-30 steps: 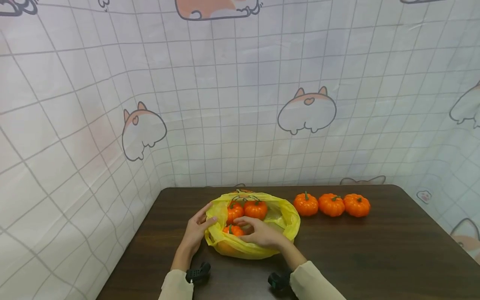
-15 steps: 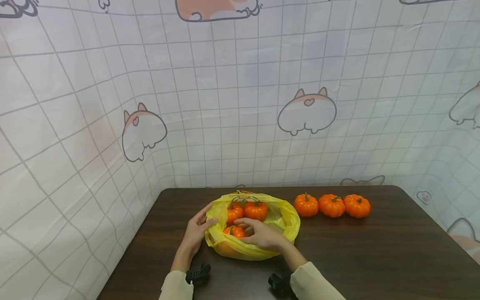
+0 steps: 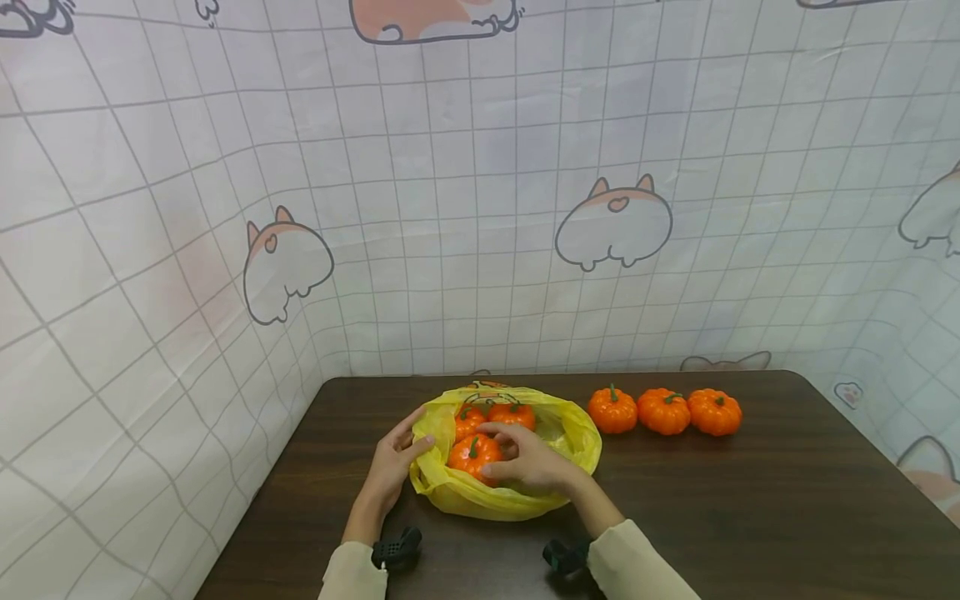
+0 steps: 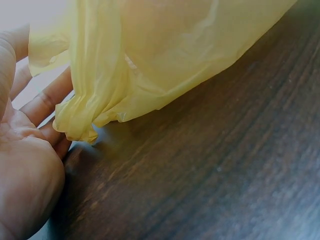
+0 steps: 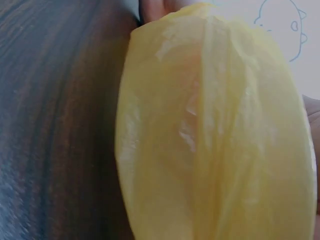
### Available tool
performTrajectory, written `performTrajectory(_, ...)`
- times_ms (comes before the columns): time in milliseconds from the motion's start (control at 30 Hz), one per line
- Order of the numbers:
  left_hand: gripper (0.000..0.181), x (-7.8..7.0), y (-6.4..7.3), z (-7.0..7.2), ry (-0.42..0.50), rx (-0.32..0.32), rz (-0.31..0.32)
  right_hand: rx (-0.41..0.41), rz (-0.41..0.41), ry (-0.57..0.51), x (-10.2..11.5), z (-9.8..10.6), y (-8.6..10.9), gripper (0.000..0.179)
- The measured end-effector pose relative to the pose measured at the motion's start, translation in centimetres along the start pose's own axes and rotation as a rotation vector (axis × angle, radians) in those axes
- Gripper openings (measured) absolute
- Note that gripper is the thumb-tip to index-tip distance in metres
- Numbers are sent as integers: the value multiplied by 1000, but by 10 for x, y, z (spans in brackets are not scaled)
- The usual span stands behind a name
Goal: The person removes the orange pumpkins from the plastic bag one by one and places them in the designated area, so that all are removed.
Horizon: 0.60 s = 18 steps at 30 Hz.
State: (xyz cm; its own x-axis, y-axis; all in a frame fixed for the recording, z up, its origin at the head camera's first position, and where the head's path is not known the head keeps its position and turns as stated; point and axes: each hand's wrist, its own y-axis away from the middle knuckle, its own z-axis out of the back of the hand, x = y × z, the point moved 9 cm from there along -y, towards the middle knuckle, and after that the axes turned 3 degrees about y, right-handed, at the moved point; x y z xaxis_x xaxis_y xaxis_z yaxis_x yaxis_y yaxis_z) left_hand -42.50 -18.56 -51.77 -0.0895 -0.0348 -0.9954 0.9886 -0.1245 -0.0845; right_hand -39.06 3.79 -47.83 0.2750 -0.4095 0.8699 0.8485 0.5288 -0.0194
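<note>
A yellow plastic bag (image 3: pixel 577 446) stands on the table with its mouth wide and rim folded outward. My left hand (image 3: pixel 393 457) holds its left side, thumb over the rim and fingers outside; the left wrist view shows a bunched bag fold (image 4: pixel 87 100) against those fingers. Inside the bag's mouth, my right hand (image 3: pixel 528 458) grips a small orange pumpkin (image 3: pixel 474 454) between thumb and fingers, green stem up. Behind it in the bag sit two more pumpkins, one at left (image 3: pixel 467 421) and one at right (image 3: pixel 517 412). In the right wrist view the bag's wall hides most of the hand.
Three orange pumpkins stand in a row right of the bag: one nearest it (image 3: pixel 612 411), a middle one (image 3: pixel 663 412) and an outer one (image 3: pixel 715 412). The dark wooden table (image 3: pixel 712 517) ends at a patterned cloth backdrop (image 3: pixel 480 275).
My right hand has risen slightly, lifting the front pumpkin higher in the bag, so more of it shows and it overlaps the pumpkins behind. The left hand has stayed in place.
</note>
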Motion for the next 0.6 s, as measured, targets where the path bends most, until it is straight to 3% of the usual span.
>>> performTrajectory(600,62,4,-2,0,29,-18,23,-130,31,-9,13,29,5,63)
